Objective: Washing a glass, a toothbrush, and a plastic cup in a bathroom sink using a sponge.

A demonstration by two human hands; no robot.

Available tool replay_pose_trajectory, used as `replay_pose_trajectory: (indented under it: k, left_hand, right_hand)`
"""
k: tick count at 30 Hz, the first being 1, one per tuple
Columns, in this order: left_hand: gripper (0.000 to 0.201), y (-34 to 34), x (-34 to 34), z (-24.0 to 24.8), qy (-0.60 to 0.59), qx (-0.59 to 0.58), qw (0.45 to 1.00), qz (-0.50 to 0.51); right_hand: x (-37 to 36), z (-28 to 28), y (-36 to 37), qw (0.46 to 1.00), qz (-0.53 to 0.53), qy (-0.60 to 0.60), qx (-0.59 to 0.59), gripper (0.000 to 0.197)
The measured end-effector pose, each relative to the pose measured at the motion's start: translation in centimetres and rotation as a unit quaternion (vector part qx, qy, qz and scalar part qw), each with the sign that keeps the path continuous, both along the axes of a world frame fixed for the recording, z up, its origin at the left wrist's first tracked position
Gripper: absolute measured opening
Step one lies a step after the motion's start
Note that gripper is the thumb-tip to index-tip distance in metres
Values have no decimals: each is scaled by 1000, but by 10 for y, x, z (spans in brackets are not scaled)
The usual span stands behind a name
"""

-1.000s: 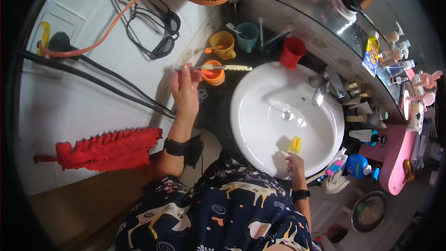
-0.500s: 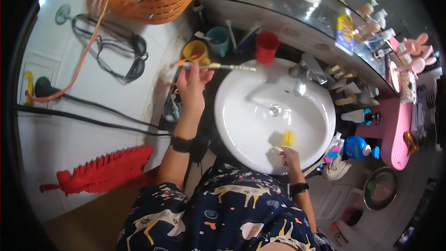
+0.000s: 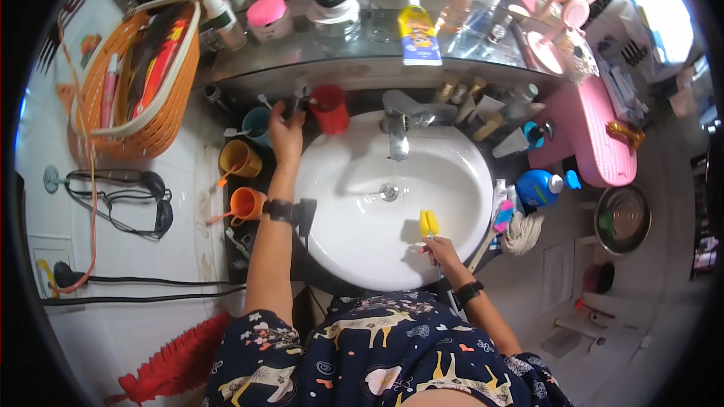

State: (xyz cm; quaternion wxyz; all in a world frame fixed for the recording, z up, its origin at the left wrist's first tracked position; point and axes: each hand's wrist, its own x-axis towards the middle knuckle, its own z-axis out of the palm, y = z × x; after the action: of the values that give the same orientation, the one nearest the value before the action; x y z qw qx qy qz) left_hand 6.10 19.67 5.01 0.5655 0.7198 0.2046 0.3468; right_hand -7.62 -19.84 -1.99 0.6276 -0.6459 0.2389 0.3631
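My left hand (image 3: 286, 134) reaches to the back counter, between the teal cup (image 3: 258, 126) and the red cup (image 3: 329, 109). Its fingers are bent around a small pale, greyish thing, too blurred to name. Over the near part of the white washbasin (image 3: 317, 249), my right hand (image 3: 442, 251) is closed on the thin handle of a yellow sponge brush (image 3: 428, 223), sponge end pointing away from me. To the left stand a yellow cup (image 3: 240, 159) and an orange cup (image 3: 246, 205), each with an orange toothbrush at it.
A chrome faucet (image 3: 397, 136) rises behind the basin. Above it runs a glass shelf (image 3: 302, 53) with bottles and jars. An orange basket (image 3: 162, 124) hangs at left. A blue bottle (image 3: 535, 188), a pink-headed brush (image 3: 503, 215) and a pink box (image 3: 596, 128) are at right.
My left hand has moved forward to beside the red cup; the slim pale stick it held is no longer clearly visible. My right hand still holds the sponge brush. The view has shifted.
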Motion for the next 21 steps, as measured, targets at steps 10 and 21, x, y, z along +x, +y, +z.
replay_pose_trajectory:
  k: [10,21]
  left_hand:
    - [17,-55,-114,-21,138,-67,972,-181]
    - [17,-221,-63,-37,119,111,915,-369]
  right_hand:
    - [-3,0,4,999,23,-22,-36,24]
    - [5,42,-30,992,59,-97,-57,25]
